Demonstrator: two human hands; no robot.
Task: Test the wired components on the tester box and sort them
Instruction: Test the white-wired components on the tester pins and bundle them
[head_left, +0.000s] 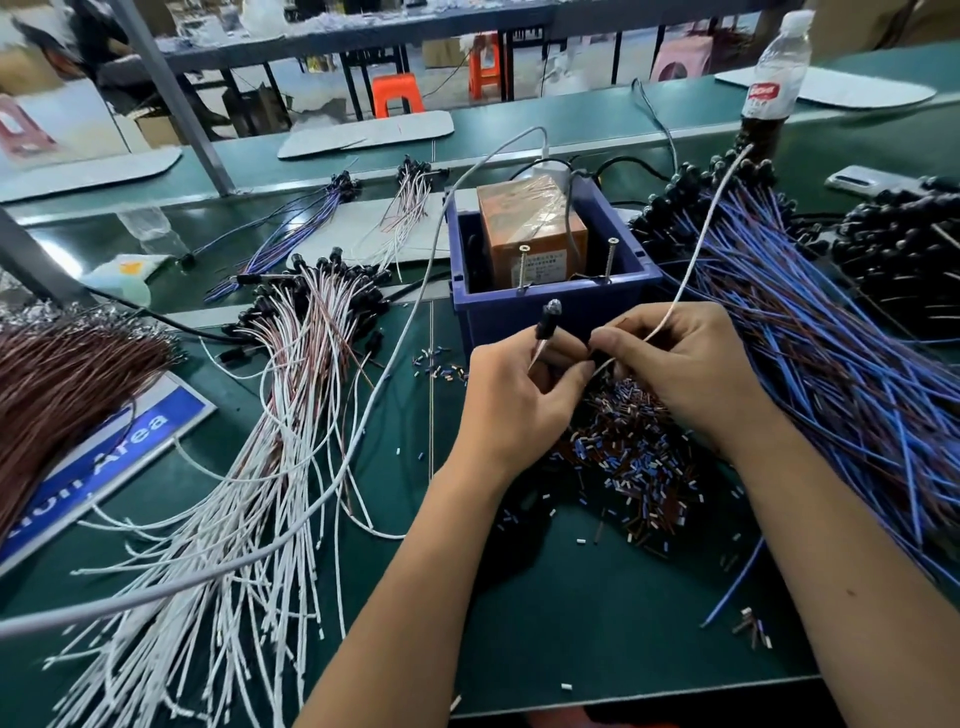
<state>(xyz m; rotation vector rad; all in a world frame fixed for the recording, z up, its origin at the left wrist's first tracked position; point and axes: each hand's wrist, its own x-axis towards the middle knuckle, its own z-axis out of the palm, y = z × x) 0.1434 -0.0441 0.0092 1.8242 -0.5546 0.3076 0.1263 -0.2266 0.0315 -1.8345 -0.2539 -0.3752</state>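
at the centre of the frame, a wired component (546, 323) with a small black head is pinched in the curled fingers of the left hand (519, 392), its head pointing up just in front of the tester box (550, 265). a white wire (696, 249) is pinched between thumb and fingers of the right hand (691, 371) and is seen arcing up toward the upper right of the frame. the two hands are held close together, fingertips almost touching, above a heap of small cut wire sleeves (628, 457) in blue, brown and white on the green worktop (519, 597).

the tester box is a dark blue open bin just above the hands; an orange block wrapped in clear film (530, 228) is set inside it, and two upright screws (523, 265) are seen at its near edge.

a spread bundle of white and brown wired components (291, 415) is laid to the left of the hands, and a larger mass of blue and brown wired components (831, 332) fills the right side. a plastic bottle (776, 78) stands at the upper right, and a blue sign (104, 467) lies at the left edge.
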